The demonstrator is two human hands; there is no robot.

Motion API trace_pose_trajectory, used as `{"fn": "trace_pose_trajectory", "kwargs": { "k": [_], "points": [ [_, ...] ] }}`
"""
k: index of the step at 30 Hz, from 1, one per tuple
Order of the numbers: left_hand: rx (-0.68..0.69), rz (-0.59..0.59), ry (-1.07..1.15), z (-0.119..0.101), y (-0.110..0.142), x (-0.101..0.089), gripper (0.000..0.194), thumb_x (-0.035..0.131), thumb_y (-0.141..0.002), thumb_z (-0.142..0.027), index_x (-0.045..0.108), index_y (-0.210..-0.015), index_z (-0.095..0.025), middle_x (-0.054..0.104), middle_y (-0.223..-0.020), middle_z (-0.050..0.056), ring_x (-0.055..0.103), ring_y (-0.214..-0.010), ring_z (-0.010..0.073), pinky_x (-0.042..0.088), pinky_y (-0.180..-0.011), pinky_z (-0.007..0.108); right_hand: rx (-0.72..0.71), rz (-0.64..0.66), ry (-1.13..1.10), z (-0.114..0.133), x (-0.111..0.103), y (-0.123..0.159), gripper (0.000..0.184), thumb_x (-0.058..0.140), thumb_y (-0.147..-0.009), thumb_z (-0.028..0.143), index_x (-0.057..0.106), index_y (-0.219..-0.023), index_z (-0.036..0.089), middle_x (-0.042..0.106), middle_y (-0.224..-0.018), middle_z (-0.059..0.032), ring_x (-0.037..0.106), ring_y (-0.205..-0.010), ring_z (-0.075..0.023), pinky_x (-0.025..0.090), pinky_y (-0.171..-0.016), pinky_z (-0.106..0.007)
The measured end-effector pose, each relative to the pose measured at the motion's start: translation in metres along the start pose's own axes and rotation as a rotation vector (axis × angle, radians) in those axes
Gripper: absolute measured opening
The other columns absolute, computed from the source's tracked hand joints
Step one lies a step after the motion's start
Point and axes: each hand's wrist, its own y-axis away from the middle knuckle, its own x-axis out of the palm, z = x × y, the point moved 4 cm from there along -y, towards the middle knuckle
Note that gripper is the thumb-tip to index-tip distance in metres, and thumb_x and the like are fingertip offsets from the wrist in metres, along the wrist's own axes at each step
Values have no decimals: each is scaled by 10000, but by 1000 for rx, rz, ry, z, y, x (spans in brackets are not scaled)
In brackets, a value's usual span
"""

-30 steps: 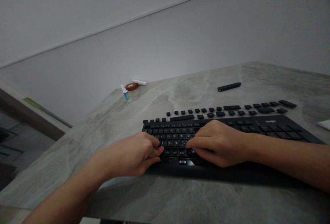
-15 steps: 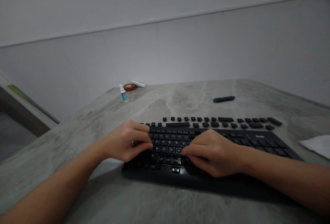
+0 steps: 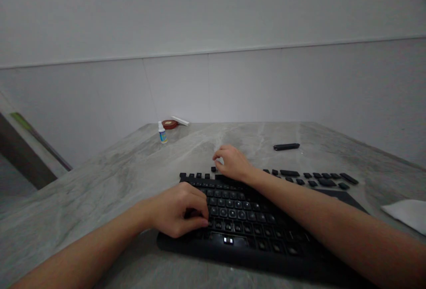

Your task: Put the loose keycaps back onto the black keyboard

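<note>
Resting on black keyboard (image 3: pixel 213 251): left hand (image 3: pixel 181 209), curled, grip cannot be told. Right hand (image 3: pixel 215 160): thumb and finger seemingly slightly parted near loose keycap (image 3: pixel 213 169). Keyboard: on bench (image 3: pixel 246 136), well apart from far edge.

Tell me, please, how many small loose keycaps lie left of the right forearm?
5: four keycaps behind the left end of the keyboard, and one keycap by the right hand, which may hide more.
</note>
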Motion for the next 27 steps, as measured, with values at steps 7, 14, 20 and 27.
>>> {"fn": "trace_pose_trajectory", "kwargs": {
  "k": [7,14,20,27],
  "points": [
    [-8,3,33,1,-3,-2,154,573,-931,-149,692,-835,-170,703,-733,43,618,-660,147,488,-628,252,-103,87,-34,2,7,7,163,640,-869,155,783,-946,154,745,-997,-109,622,-1008,-239,449,-943,-355],
    [12,-1,28,0,-2,-3,153,574,-926,-127,694,-839,-162,701,-731,50,619,-656,147,473,-617,242,-115,122,-49,2,14,5,150,656,-846,128,795,-886,164,770,-921,-98,647,-962,-245,477,-889,-357],
    [-2,-2,19,0,0,-6,161,564,-927,-133,706,-858,-165,704,-738,52,619,-664,150,477,-625,245,-103,94,-96,4,9,0,123,665,-833,115,781,-861,144,766,-905,-107,652,-935,-236,481,-877,-349],
    [-61,16,-27,7,7,-11,91,627,-867,-182,671,-788,-170,659,-680,18,582,-605,138,444,-587,240,-172,-60,-225,44,-32,45,54,687,-835,131,735,-850,153,730,-838,-52,629,-847,-184,479,-823,-312]
  ]
}}
